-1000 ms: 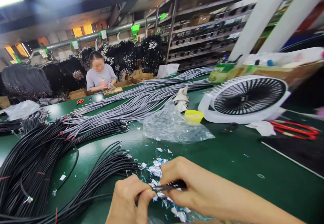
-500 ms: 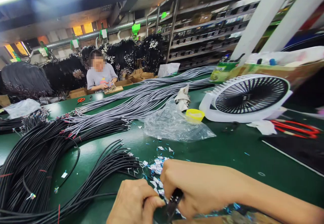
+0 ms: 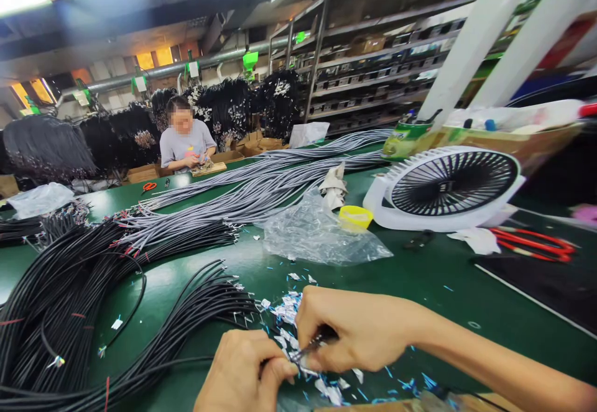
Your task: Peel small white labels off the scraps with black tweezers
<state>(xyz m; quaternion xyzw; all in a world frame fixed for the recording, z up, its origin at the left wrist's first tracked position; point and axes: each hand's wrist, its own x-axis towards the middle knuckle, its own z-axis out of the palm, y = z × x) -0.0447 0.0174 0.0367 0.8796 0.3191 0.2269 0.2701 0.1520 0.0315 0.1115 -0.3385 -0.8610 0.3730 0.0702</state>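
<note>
Left hand [image 3: 247, 368]: we are pinching a black cable [image 3: 191, 360] entering from the left side, its end being hidden.
Right hand [image 3: 347, 328]: we are gripping a dark tool [image 3: 326, 335], its tip being close to the left hand.
Green table [image 3: 410, 278]: we are having white scraps [image 3: 288, 307] beside our hands.

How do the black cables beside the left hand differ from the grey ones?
Pose: the black cables sweep in a broad curve; the grey cables stretch away in gentle waves toward the picture's upper right.
Place: the black cables lie nearer the camera, the grey cables beyond them.
Ends: the black cables show whitish tips near the left hand; the grey cables' near ends show red bits.
Shared: both lie bunched on the green table.
</note>
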